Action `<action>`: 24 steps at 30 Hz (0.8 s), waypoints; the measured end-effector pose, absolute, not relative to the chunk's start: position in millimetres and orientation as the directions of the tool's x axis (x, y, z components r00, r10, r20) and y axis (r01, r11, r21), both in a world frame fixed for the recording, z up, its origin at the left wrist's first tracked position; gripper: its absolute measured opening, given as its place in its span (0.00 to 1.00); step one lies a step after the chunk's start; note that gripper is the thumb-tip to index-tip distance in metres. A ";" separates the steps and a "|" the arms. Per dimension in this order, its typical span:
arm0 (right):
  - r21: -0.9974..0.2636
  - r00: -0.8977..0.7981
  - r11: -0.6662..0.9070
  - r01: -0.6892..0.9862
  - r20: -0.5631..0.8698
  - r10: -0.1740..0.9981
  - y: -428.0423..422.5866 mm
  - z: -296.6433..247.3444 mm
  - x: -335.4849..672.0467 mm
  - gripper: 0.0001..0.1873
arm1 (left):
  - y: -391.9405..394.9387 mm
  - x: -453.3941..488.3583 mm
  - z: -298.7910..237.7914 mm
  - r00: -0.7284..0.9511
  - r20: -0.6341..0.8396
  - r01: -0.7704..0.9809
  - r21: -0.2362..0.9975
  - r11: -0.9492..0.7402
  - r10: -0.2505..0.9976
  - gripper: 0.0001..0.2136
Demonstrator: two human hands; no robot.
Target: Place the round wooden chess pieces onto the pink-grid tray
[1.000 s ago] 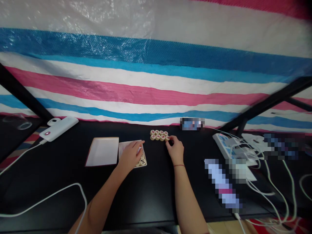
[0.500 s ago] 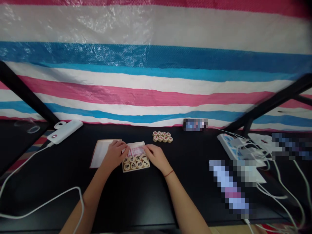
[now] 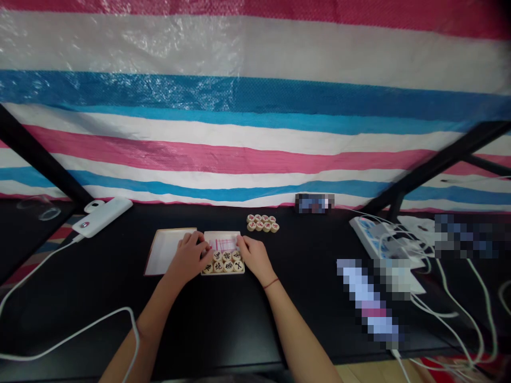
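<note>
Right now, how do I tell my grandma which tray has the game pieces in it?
Look for the black table below the striped tarp. Near its middle, a left hand and a right hand rest on a shallow pale tray. It holds round wooden game pieces and a red-lined paper, while the flat pale lid beside it holds none.

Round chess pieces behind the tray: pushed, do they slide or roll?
The xiangqi pieces look like flat, thick discs, so they'd likely slide, not roll, unless stood on edge. They sit touching, so a push would probably shift neighbours too.
</note>
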State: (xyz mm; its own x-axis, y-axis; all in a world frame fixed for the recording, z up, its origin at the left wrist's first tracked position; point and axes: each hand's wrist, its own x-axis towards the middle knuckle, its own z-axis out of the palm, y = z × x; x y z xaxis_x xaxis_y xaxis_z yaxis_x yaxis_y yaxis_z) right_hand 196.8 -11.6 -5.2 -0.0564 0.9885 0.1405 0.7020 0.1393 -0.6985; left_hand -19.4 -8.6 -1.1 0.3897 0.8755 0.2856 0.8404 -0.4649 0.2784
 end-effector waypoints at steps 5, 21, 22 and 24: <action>-0.711 -0.018 0.103 0.696 0.127 0.992 -12.3 -5.3 198.6 0.24 | -11.6 -15.3 7.1 0.448 0.222 0.805 0.320 -0.499 0.866 0.07; -0.762 -0.079 0.146 0.631 0.124 0.989 -10.6 -1.5 206.3 0.25 | -11.7 -18.1 11.2 0.526 0.173 0.709 0.452 -0.542 0.833 0.08; -0.772 -0.080 0.143 0.619 0.120 0.990 -10.5 -1.3 207.2 0.26 | -10.8 -19.4 10.3 0.524 0.169 0.709 0.457 -0.538 0.835 0.08; -0.807 -0.068 0.139 0.574 0.122 0.990 -10.7 -0.4 208.4 0.26 | -8.1 -21.9 9.4 0.496 0.185 0.713 0.471 -0.519 0.849 0.07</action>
State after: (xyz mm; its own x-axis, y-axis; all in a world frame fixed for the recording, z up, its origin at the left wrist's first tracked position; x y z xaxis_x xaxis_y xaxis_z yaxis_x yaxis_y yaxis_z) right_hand 208.4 -10.7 -0.4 -0.0684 0.9902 0.1216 0.5743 0.1387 -0.8068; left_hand -21.9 -8.1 9.4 0.4956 0.8486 0.1849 0.7135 -0.5192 0.4705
